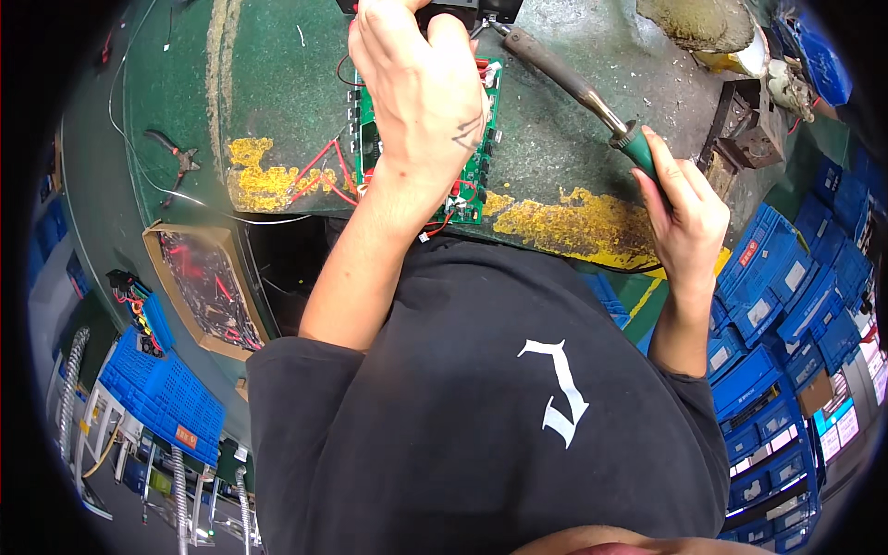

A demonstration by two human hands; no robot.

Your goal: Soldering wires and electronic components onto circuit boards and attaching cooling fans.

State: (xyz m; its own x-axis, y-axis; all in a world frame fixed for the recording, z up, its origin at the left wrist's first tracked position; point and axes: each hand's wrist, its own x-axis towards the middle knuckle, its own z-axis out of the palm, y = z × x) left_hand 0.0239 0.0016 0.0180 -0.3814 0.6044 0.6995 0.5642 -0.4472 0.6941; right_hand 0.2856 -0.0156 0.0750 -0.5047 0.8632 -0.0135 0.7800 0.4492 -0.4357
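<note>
My right hand [684,208] is closed around the green handle of a soldering iron [583,92]. The iron's tip points up and left, touching or close to a metal tab at the edge of a black part [467,11] at the top of the view. Over a green circuit board [486,176] with red and black wires reaches my left hand [421,88]. Its fingers are bent together at the black part, and their tips are hidden, so what they pinch does not show. The hand and wrist cover the middle of the board.
Pliers [182,162] lie on the green worktable [296,83] at the left. A cardboard box [208,291] with red and dark wires stands lower left, near a blue crate [166,384]. A rusty metal holder [749,125] sits at the right edge; blue bins [777,277] are stacked beyond.
</note>
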